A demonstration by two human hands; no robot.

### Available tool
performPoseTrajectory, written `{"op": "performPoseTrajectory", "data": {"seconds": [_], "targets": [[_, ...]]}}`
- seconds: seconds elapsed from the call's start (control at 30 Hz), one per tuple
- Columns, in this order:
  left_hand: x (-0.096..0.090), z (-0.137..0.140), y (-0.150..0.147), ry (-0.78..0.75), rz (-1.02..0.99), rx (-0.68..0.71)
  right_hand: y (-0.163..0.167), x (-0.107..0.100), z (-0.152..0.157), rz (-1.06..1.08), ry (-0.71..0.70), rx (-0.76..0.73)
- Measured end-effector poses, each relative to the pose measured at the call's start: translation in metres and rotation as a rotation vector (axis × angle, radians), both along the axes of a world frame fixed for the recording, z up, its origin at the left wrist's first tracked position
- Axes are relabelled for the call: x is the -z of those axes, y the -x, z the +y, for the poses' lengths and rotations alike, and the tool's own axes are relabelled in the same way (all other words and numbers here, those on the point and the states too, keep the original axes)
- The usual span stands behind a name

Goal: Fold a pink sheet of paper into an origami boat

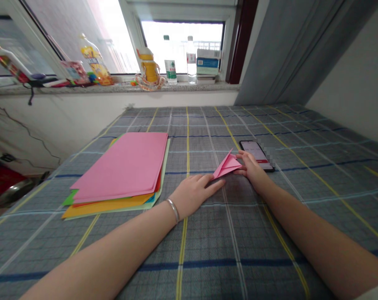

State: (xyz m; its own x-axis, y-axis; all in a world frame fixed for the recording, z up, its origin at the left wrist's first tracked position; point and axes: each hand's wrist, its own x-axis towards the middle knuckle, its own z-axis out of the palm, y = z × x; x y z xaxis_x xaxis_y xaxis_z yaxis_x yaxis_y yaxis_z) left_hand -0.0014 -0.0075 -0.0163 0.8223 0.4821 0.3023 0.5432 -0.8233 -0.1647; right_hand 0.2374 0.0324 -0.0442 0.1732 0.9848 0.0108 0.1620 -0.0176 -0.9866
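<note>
A small folded pink paper (226, 166), with pointed flaps standing up, lies on the plaid cloth between my two hands. My left hand (195, 193), a silver bangle at its wrist, pinches the paper's left corner, its thumb stretched along the near side. At the right end, the fingers of my right hand (251, 170) are closed on the paper's edge. Just beyond that hand rests a phone (256, 155) with its screen lit. Left of my hands lies a stack of coloured paper (123, 166), pink on top, with green, orange and yellow sheets showing underneath.
Grey plaid cloth (204, 241) covers the broad surface. Behind it, the windowsill (113, 88) holds a yellow cup (149, 68), a juice bottle (96, 62), two clear bottles and stacked boxes (207, 64). A grey curtain (279, 50) hangs at the right.
</note>
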Motion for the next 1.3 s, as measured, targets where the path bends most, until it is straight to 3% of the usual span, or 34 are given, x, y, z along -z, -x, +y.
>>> {"op": "performPoseTrajectory", "data": {"seconds": [0.17, 0.4, 0.5, 0.57, 0.73, 0.9, 1.07, 1.23, 1.3], "targets": [[-0.003, 0.006, 0.005, 0.16, -0.167, -0.162, 0.0, 0.006, -0.002, -0.2, -0.101, 0.028], [-0.009, 0.012, 0.008, 0.596, -0.38, -0.359, 0.009, -0.001, -0.013, -0.556, -0.215, -0.314], [-0.01, 0.01, 0.005, 0.781, -0.447, -0.341, 0.014, -0.008, -0.019, -0.606, -0.274, -0.367], [-0.01, 0.008, 0.002, 0.813, -0.484, -0.274, 0.017, -0.01, -0.022, -0.564, -0.275, -0.392], [-0.004, 0.004, -0.001, 0.746, -0.478, -0.073, 0.021, -0.009, -0.024, -0.425, -0.183, -0.399], [0.005, 0.001, -0.001, 0.616, -0.425, 0.048, 0.028, -0.001, -0.021, -0.146, -0.074, -0.383], [0.007, -0.002, -0.002, 0.403, -0.299, 0.004, 0.032, 0.001, -0.02, -0.066, -0.102, -0.303], [0.0, -0.005, 0.003, 0.052, -0.084, -0.084, 0.032, -0.005, -0.022, -0.009, -0.063, -0.391], [-0.005, -0.007, 0.005, -0.013, 0.054, -0.109, 0.033, -0.007, -0.023, -0.018, -0.053, -0.425]]}}
